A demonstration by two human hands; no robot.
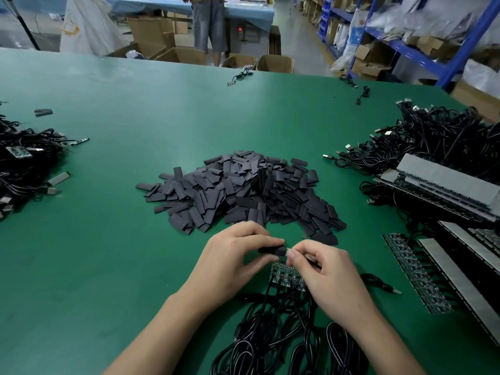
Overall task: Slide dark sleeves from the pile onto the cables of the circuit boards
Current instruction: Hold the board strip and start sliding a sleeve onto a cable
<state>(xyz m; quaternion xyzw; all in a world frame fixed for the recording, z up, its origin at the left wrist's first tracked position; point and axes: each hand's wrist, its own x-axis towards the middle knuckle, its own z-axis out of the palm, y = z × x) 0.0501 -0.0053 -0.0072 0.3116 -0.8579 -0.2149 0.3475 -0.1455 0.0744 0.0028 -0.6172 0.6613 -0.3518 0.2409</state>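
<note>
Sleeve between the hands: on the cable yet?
Not on yet: left hand holds the sleeve, right hand pinches the cable end just at its mouth.

Dark grey sleeves (240, 185) heaped on green table (121, 131), black cables (270, 345).

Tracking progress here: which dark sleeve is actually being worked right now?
The sleeve pinched in the left hand, off the pile, its end meeting the cable tip the right hand pinches. All others lie loose on the table.
</note>
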